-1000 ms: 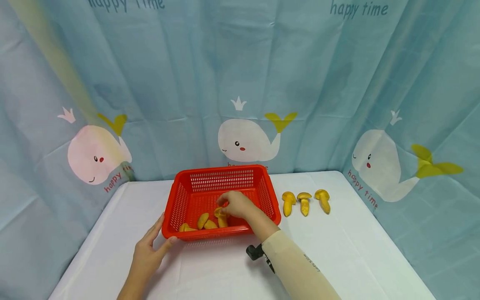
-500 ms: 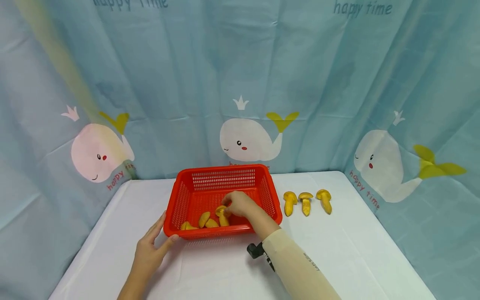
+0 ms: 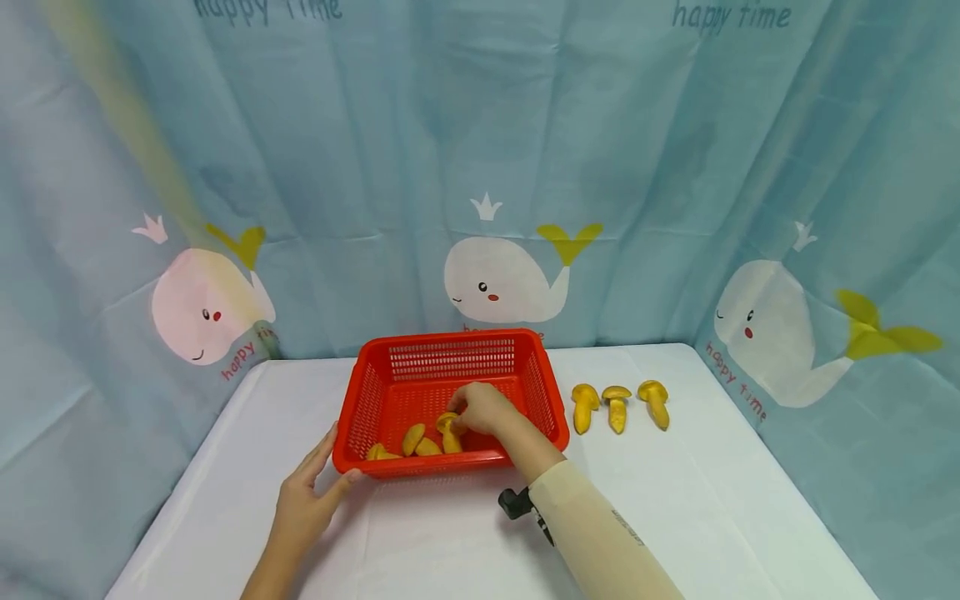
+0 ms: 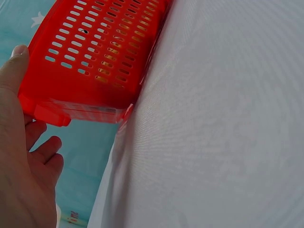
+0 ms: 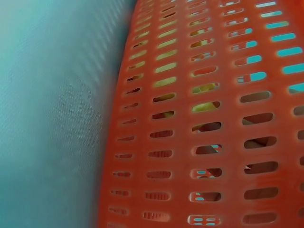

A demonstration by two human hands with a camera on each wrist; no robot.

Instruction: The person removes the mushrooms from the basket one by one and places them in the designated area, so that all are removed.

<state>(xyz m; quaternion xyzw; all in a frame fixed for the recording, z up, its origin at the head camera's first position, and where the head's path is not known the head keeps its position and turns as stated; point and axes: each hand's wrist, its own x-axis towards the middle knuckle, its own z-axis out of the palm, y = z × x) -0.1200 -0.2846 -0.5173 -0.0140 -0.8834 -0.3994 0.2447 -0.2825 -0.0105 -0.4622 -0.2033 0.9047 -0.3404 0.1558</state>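
Observation:
A red plastic basket [image 3: 442,467] with slotted walls stands on the white table. Inside, along its front wall, lie several yellow mushrooms, one a stemmed mushroom [image 3: 449,432] and another a mushroom [image 3: 414,438] left of it. My right hand [image 3: 483,408] reaches over the front rim, thumb and forefinger pinching the right edge of the stemmed mushroom's cap. My left hand [image 3: 303,504] holds the basket's front left corner. In the left wrist view its thumb [image 4: 18,53] lies on the rim and its fingers bend round the end. The right wrist view shows mainly the slotted wall [image 5: 204,137], hiding most of the right hand.
Three more mushrooms lie in a row right of the basket: a left one [image 3: 583,408], a middle one [image 3: 617,408] and a right one [image 3: 654,404]. The white tabletop [image 3: 420,533] ends at a blue curtain [image 3: 390,167] with whale prints. A beige sleeve [image 3: 592,533] covers my right forearm.
My right hand has drawn slightly right across the stemmed mushroom's cap, while the mushroom keeps its place in the basket. My left hand stays at the corner. The whole view has shifted a little.

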